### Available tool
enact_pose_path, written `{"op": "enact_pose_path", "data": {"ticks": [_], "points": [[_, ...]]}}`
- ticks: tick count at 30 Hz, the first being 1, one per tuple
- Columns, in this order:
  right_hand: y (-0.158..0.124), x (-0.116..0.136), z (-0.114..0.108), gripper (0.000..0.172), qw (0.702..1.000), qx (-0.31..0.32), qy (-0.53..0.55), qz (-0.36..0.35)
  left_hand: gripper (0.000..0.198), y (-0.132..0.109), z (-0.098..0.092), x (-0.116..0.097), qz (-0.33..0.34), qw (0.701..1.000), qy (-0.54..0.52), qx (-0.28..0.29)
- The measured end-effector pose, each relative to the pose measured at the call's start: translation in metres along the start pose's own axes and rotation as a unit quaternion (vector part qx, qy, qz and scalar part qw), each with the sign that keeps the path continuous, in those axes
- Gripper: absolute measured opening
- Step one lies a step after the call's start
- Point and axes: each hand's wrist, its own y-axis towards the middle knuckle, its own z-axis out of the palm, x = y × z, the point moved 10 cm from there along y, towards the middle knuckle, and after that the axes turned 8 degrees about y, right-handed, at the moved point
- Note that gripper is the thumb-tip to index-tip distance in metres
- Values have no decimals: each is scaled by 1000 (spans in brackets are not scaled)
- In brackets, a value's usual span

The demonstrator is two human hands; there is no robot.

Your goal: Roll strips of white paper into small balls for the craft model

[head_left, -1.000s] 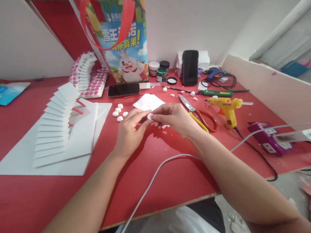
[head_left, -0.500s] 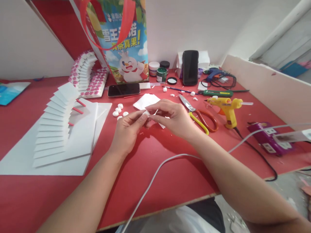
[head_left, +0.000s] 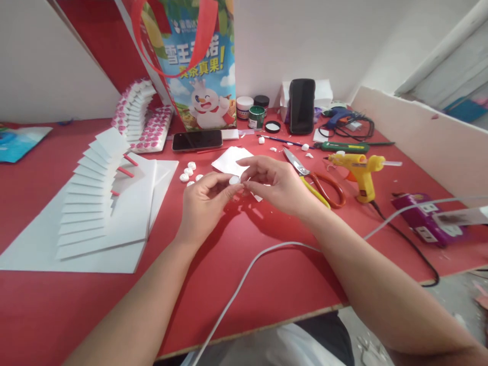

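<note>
My left hand (head_left: 206, 203) pinches a small white round foam piece (head_left: 234, 180) between thumb and forefinger above the red table (head_left: 267, 274). My right hand (head_left: 280, 184) is right beside it, fingertips close to the piece; its fingers are curled and I cannot tell whether they grip it. Several similar white round pieces (head_left: 189, 172) lie on the table just left of my hands. A white foam sheet (head_left: 231, 159) lies behind my hands.
White foam-board stairs (head_left: 95, 198) stand at the left on white boards. Scissors (head_left: 316, 179), a yellow glue gun (head_left: 360, 172), a purple power strip (head_left: 423, 219), two phones (head_left: 197, 140), paint jars (head_left: 255, 116) and a printed bag (head_left: 198, 76) surround the hands. A white cable (head_left: 247, 269) crosses the front.
My hands have stayed together over the table, turning the small white piece; it now shows at my left fingertips. The view shifted slightly.
</note>
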Motion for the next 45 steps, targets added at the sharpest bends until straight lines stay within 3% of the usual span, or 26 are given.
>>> {"op": "enact_pose_path", "data": {"ticks": [2,4,6,8,11,14,18,21,25,30,33,37,41,45], "points": [[1,-3,-3,27,999,-6,22,26,14,-2,-6,-20,86,991,96,-27],[1,-4,-7,15,999,-17,16,41,15,-6,-6,-33,145,977,151,-35],[1,-4,-10,8,998,-26,8,50,16,-9,-5,-38,173,968,177,-37],[1,-5,-11,13,998,-28,4,59,16,-10,-6,-40,189,962,190,-45],[0,-5,-8,22,998,-13,-7,59,18,-9,-11,-38,179,961,202,-68],[-1,-4,0,21,999,4,4,52,21,-6,-15,-28,124,974,172,-74],[-3,-2,2,17,999,-22,16,45,24,-3,-11,-3,6,996,82,-44],[-3,-6,1,15,996,-28,51,64,23,-3,-5,6,-36,999,29,-19],[-1,-17,1,22,990,-27,100,101,21,-3,-3,1,-17,998,57,-10],[-1,-29,-6,49,984,-61,81,147,22,-6,-6,-25,111,975,187,-39],[-2,-30,-2,57,986,-40,19,158,20,-8,-4,-33,157,962,221,-44],[-2,-25,5,48,991,-1,-28,127,13,-10,-3,-34,169,961,215,-41],[-2,-26,8,38,990,41,25,130,11,-10,3,-33,168,968,186,-9],[0,-22,-3,19,990,33,35,131,12,-3,-3,-13,79,991,109,-16]]}}
